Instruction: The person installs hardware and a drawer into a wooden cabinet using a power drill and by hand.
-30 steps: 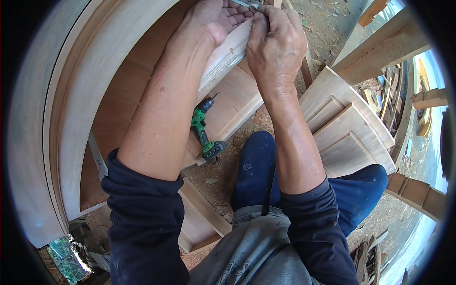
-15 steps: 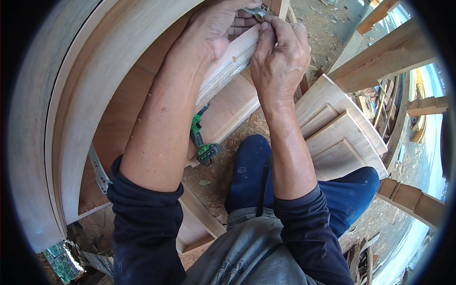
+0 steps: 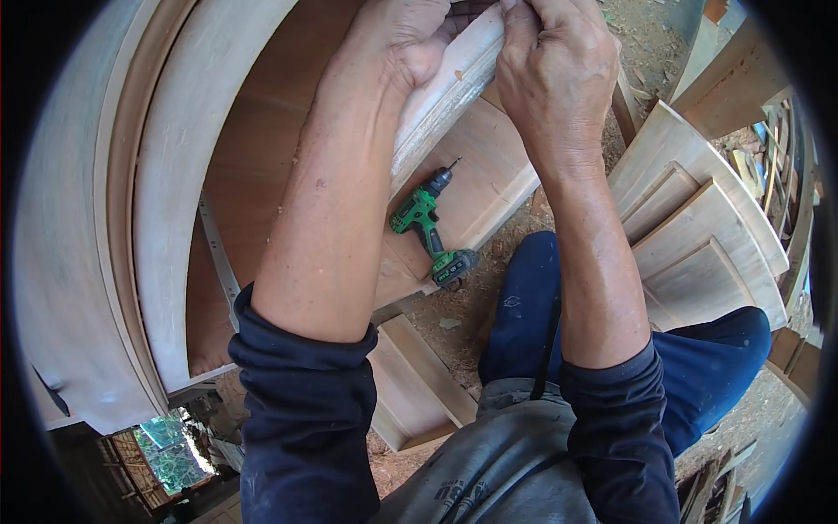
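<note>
Both my hands are at the top edge, by the end of a pale wooden board [image 3: 449, 83] that slants up between them. My left hand [image 3: 410, 39] has its fingers curled behind the board, and the fingertips are cut off by the frame. My right hand [image 3: 559, 79] is closed, thumb and fingers pinched at the board's right edge. Whatever the fingers hold is out of sight. Below, a green and black cordless drill [image 3: 428, 218] with a bit fitted lies on a wooden panel [image 3: 489, 162].
A large curved wooden cabinet frame [image 3: 205, 131] stands on my left, with a metal rail [image 3: 218, 253] inside. A shallow wooden drawer [image 3: 423, 375] sits on the floor. Curved panels [image 3: 698, 253] lean at the right, near timber beams [image 3: 733, 83] and scraps on sawdust.
My view has shifted, so hands and board appear higher and farther right. The small metal fitting seen between my fingers before is now hidden. More of the drill shows.
</note>
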### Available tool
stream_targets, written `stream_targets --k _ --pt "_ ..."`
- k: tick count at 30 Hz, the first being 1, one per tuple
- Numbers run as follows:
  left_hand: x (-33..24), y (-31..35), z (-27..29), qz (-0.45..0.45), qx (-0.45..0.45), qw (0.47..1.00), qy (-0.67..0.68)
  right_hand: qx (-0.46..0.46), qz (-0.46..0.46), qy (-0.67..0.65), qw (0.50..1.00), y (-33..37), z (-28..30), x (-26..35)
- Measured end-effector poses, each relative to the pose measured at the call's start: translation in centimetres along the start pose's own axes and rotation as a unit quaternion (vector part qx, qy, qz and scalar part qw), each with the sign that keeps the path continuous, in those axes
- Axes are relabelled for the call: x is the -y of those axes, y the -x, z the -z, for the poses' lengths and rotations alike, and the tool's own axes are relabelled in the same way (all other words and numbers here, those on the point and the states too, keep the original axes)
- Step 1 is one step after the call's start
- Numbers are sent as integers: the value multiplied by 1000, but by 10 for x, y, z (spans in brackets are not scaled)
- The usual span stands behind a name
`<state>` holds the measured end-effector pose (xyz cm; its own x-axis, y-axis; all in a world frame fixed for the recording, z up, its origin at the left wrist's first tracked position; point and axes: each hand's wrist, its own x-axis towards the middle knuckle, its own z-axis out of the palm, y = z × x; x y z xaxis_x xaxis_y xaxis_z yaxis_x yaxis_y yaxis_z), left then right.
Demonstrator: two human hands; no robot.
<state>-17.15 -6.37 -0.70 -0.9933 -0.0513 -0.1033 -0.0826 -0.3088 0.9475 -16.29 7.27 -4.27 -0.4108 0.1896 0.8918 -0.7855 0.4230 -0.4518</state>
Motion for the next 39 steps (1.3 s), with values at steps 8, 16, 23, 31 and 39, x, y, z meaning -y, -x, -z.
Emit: stream_targets --k 8,16,23,31,39 --pt "-1 0 2 24 -18 999 18 48 -51 -4 998 -2 6 5" --pt "2 -7 -4 12 -83 996 -7 53 -15 0 998 7 2 -3" --pt "-4 -1 -19 26 -103 994 20 71 -46 -14 996 5 4 -8" --pt "-6 0 -15 35 -86 995 -43 35 -76 -72 994 5 14 -3" --pt "-6 3 -18 20 -91 993 -71 -20 6 -30 999 -14 6 -12"
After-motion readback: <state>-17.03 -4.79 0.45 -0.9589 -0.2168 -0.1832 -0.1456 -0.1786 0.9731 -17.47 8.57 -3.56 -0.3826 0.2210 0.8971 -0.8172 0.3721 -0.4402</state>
